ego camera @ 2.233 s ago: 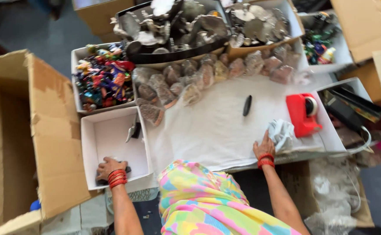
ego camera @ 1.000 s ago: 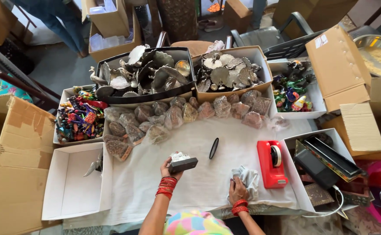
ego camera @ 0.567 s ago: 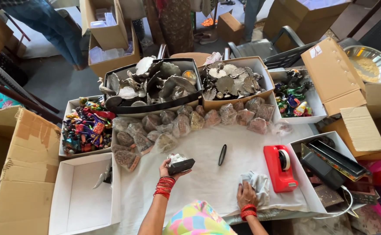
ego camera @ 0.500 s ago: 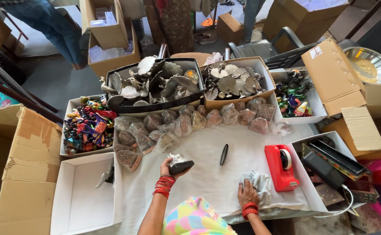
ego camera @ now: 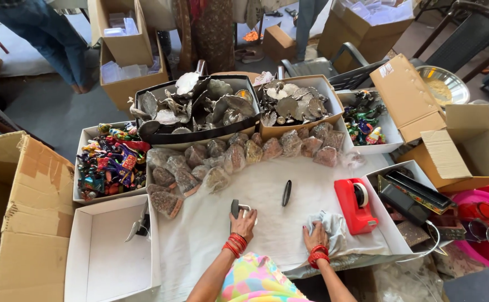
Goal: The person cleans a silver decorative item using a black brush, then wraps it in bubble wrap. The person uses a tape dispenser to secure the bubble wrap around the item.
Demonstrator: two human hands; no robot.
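Left hand (ego camera: 245,223) near front edge of white-covered tabletop (ego camera: 267,235), fingers curled around small dark metal piece (ego camera: 235,208) – piece stands upright on cloth, about mid-width. Right hand (ego camera: 315,237) at front edge, further right, fingers pressed down grasping crumpled pale rag (ego camera: 330,230). Black marker (ego camera: 286,192) lies between hands, toward centre. Red tape dispenser (ego camera: 354,204) at right edge – just beside rag. Row of bagged items (ego camera: 239,157) along back edge.

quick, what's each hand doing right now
Left hand: closed on a small dark object on the white cloth.
Right hand: pressed on a grey rag.
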